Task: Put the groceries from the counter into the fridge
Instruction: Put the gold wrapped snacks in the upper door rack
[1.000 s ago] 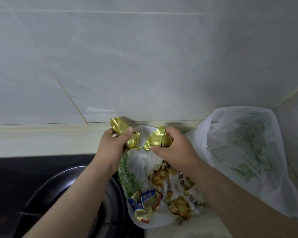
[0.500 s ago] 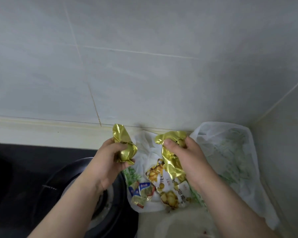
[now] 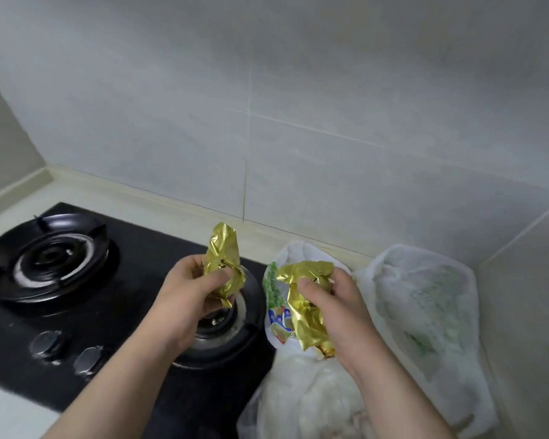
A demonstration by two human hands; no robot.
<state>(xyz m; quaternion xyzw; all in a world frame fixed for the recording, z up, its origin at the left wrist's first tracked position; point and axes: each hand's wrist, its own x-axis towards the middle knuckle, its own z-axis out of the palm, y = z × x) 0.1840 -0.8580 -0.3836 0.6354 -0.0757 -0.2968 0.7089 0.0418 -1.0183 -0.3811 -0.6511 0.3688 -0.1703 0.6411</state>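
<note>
Our left hand (image 3: 187,299) grips a crumpled gold foil packet (image 3: 224,258), thumb across its front, above the right burner (image 3: 222,324) of the black gas hob (image 3: 124,312). Our right hand (image 3: 346,315) grips a second gold packet (image 3: 305,308) over an open printed bag (image 3: 274,289) just right of the hob. A larger white plastic bag (image 3: 425,312) fills the back right corner of the pale desk (image 3: 178,213), against the tiled wall (image 3: 298,122).
</note>
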